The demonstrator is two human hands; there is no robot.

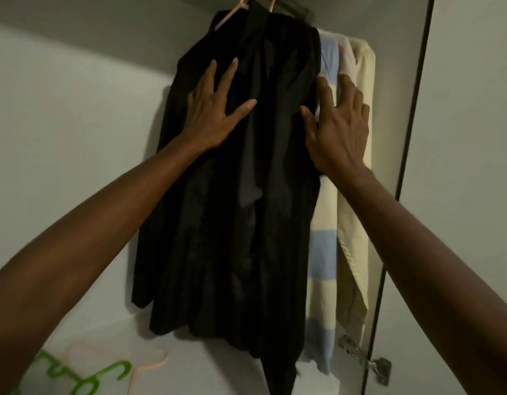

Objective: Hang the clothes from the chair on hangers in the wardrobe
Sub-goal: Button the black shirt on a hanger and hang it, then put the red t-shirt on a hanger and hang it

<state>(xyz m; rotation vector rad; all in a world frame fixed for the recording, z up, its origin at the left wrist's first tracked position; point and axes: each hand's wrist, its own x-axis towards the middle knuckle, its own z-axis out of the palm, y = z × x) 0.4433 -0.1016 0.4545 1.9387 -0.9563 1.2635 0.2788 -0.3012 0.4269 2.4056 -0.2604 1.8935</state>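
Observation:
A long black garment (224,223) hangs inside the wardrobe on a pale pink hanger (232,12). My left hand (212,109) lies flat on its upper left part, fingers spread and straight. My right hand (337,126) rests on the garment's right edge with straight fingers, partly over the neighbouring clothes. To the right hang a blue-and-cream striped garment (323,246) and a cream garment (357,195). The rail at the top is mostly out of frame.
The wardrobe's white back wall (75,152) stands to the left. Its open door (460,138) with a metal hinge (372,363) is at the right. Loose green hangers (110,374) and a pink hanger (144,366) lie on the wardrobe floor at bottom left.

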